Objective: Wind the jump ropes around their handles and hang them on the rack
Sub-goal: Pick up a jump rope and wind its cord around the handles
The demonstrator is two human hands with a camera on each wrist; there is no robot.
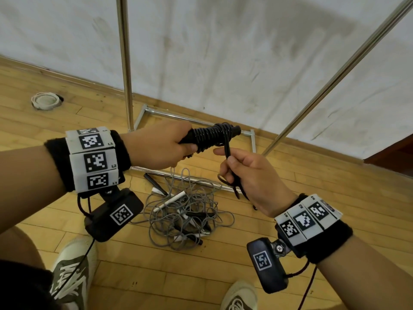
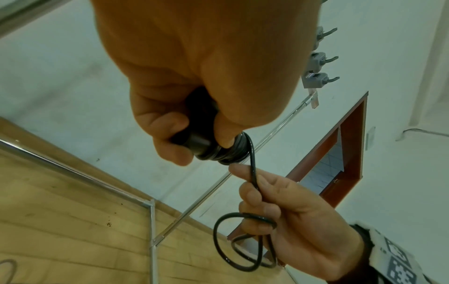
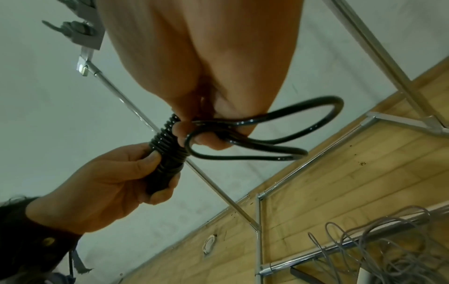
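In front of the rack (image 1: 125, 63), the left hand (image 1: 156, 146) clenches the coiled black handles (image 1: 210, 135) steady while the right hand (image 1: 250, 175) grasps the slack rope tail (image 1: 228, 151) taut for winding.

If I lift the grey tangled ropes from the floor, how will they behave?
The grey tangled ropes probably come up as one floppy clump, because their thin loops cross each other many times. They look light. The black and white handles buried in the pile may dangle and snag on the metal rack base nearby.
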